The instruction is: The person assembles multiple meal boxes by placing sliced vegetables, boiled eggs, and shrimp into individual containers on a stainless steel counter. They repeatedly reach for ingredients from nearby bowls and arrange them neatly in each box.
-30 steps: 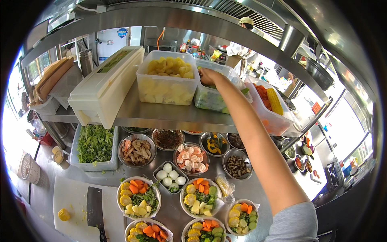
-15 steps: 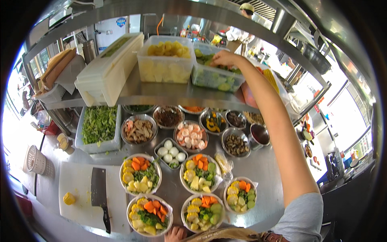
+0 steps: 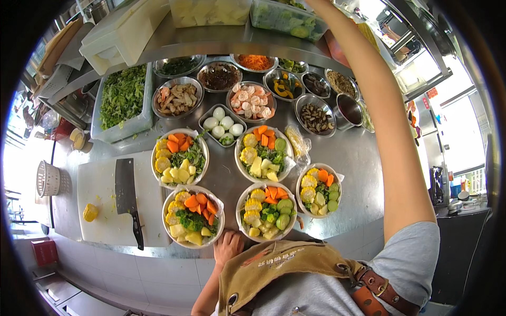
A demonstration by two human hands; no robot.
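My left hand [image 3: 229, 245] rests at the counter's front edge with its fingers curled, beside a bowl [image 3: 193, 216] of corn, carrot, broccoli and potato. To its right stands a bowl [image 3: 266, 211] that also holds cucumber slices. Similar filled bowls are a left rear bowl [image 3: 181, 158], a right rear bowl [image 3: 263, 153] and a smaller bowl [image 3: 319, 190]. My right arm [image 3: 385, 105] reaches up past the shelf, and its hand is cut off by the top edge. Near the wrist sits a clear tub [image 3: 287, 22] of cucumber and greens.
A cleaver [image 3: 126, 192] and a corn piece [image 3: 90, 212] lie on the white cutting board [image 3: 100, 174]. Behind stand eggs [image 3: 225, 126], a shrimp bowl [image 3: 251, 102], a meat bowl [image 3: 178, 97] and a lettuce tub [image 3: 124, 100]. The steel shelf [image 3: 211, 39] overhangs the back.
The view has tilted down, so the bowls sit higher. My right hand, earlier in the cucumber and greens tub, is now beyond the top edge. My left hand stays at the counter edge.
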